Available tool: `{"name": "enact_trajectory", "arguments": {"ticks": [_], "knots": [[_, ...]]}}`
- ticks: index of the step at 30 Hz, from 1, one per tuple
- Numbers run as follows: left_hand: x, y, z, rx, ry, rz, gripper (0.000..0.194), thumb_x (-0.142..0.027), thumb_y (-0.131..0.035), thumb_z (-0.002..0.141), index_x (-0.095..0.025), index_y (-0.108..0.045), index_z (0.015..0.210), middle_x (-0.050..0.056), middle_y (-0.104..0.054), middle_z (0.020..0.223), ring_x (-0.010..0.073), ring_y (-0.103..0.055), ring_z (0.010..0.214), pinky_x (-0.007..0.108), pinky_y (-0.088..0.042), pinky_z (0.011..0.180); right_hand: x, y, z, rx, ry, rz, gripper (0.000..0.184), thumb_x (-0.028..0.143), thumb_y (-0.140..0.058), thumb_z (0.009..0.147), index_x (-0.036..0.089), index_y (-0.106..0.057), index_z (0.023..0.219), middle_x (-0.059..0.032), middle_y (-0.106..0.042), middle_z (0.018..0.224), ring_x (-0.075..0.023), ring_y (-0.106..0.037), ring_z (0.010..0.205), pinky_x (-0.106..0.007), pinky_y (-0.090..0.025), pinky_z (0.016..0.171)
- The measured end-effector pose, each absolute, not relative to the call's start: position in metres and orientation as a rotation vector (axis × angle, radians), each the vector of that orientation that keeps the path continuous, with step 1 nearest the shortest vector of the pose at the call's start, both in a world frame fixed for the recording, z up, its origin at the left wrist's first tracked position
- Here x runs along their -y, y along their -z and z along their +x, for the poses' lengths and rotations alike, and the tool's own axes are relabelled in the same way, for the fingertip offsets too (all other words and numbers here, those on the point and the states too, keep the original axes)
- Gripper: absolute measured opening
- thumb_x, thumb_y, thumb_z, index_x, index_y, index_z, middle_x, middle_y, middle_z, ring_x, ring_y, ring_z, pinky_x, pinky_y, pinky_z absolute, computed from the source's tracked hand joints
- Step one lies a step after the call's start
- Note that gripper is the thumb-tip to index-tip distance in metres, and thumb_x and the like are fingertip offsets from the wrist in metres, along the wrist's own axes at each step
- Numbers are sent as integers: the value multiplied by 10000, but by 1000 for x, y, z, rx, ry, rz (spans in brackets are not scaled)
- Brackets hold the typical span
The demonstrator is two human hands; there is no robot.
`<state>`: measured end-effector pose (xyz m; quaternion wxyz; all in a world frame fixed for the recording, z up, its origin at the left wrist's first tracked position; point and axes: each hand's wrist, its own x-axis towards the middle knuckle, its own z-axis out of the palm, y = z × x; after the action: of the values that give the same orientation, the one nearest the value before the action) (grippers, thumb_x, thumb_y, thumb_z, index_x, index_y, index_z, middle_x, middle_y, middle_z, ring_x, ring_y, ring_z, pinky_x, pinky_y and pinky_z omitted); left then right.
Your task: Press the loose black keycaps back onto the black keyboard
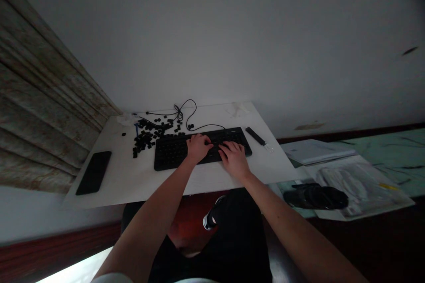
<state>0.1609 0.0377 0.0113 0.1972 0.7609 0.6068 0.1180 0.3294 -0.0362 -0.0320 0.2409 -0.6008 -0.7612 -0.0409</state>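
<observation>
A black keyboard [171, 152] lies on the white table, with loose black keycaps [144, 139] heaped off its left end. My left hand [197, 148] rests on the middle of the keyboard, thumb and forefinger drawn close together. Whatever is between those fingertips is too small and dark to make out. To its right, my right hand [234, 159] lies over the keys with its fingers stretched out and slightly apart. The keys under both hands are hidden.
A black phone [94, 172] lies at the table's left. Behind the keyboard runs a black cable [181, 112]. A dark-handled tool [255, 136] lies right of the keyboard. Beyond the white table's [272, 159] right edge are papers [318, 152] and a black object [315, 196].
</observation>
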Motion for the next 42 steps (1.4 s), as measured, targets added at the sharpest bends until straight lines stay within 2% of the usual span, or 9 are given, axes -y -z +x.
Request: {"name": "enact_trajectory", "arguments": {"ticks": [8,14,19,22,28,31,34,38,42], "knots": [[-43,-13,158,-1670,-264,2092,170,-414,-664,865,-305,-714,985,36,-653,1153,272,-529,1157,431,-363,980,37,24,326,2131,123,-1687,351,361,-443,1015,227,-678,1238,-113,-657,1224,-281,-530,1119,-468,-325,972],[-43,-13,158,-1675,-272,2073,170,-397,-672,852,-310,-720,991,28,-663,1167,262,-542,1144,417,-370,982,35,26,325,2134,114,-1689,345,366,-459,1007,219,-696,1210,-121,-653,1213,-287,-533,1131,-470,-336,981],[-44,-15,160,-1693,-276,2058,169,-394,-693,825,-288,-725,953,50,-670,1172,287,-539,1160,438,-377,974,33,30,325,2127,116,-1670,345,362,-457,1001,223,-705,1197,-131,-662,1201,-301,-546,1134,-490,-349,990],[-44,-14,159,-1682,-298,2061,166,-385,-694,823,-279,-723,948,60,-669,1170,291,-536,1168,447,-378,978,34,30,325,2132,138,-1645,370,377,-466,996,221,-677,1256,-137,-658,1250,-311,-550,1139,-510,-353,999],[-39,-6,147,-1545,-458,2098,175,-402,-672,855,-279,-723,969,46,-667,1125,276,-557,1151,447,-389,1007,37,28,325,2286,123,-1436,340,375,-481,999,239,-687,1235,-80,-665,1315,-298,-527,1225,-538,-328,1057],[-33,0,132,-1444,-636,2094,136,-268,-631,883,-254,-716,989,41,-668,1106,219,-587,1115,379,-419,1014,36,30,325,2298,138,-1398,331,363,-489,999,227,-694,1220,-73,-677,1298,-292,-535,1228,-545,-325,1066],[-31,2,105,-1415,-790,2129,187,-156,-565,892,-232,-711,980,50,-668,1091,190,-601,1094,333,-437,1010,34,32,326,2288,146,-1385,327,359,-499,995,224,-698,1216,-71,-678,1296,-290,-554,1198,-539,-342,1057],[-47,-6,52,-1665,-791,2185,225,-146,-546,889,-225,-706,1024,71,-663,1135,216,-599,1114,358,-424,1029,32,34,326,2267,131,-1386,316,354,-507,990,233,-706,1204,-67,-688,1280,-283,-573,1150,-524,-367,1039],[-84,-17,10,-1903,-554,2223,306,-171,-519,905,-218,-676,1163,104,-642,1249,275,-549,1203,420,-389,1032,32,34,325,2268,101,-1400,315,341,-483,999,238,-692,1211,-55,-687,1283,-279,-573,1131,-521,-367,1041]]}}
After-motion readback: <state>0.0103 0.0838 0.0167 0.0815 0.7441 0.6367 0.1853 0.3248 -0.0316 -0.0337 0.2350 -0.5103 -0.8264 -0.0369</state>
